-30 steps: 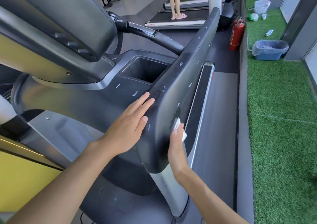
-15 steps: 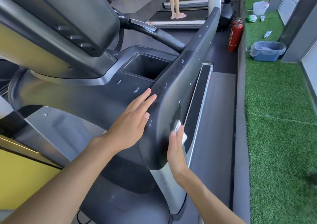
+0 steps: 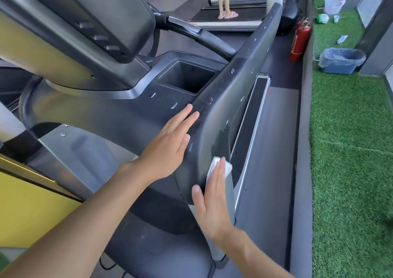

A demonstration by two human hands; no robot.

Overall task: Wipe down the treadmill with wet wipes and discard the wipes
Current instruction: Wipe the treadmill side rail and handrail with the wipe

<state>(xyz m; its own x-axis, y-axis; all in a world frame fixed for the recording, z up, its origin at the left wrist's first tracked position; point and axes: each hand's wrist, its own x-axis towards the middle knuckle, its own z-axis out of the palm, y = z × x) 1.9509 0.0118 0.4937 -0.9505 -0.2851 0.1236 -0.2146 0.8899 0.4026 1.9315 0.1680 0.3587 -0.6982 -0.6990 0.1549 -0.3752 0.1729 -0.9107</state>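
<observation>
White wet wipe (image 3: 228,168) sits under my right hand (image 3: 214,203). Its flat, straight fingers press the wipe on the outer side of the dark treadmill (image 3: 244,86) arm, near the low end. My left hand (image 3: 168,150) lies flat on the inner side, fingers straight and close together. I see a blue bin (image 3: 338,69) far off on green grass (image 3: 344,139).

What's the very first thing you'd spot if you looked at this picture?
Two bare hands in the middle grab the eye. The left hand lies flat on the treadmill's dark side arm, and the right hand presses a white wipe against the arm's outer face, low down. On the right runs a bright strip of green turf, with a red fire extinguisher and a lined blue bin at its far end.
</observation>
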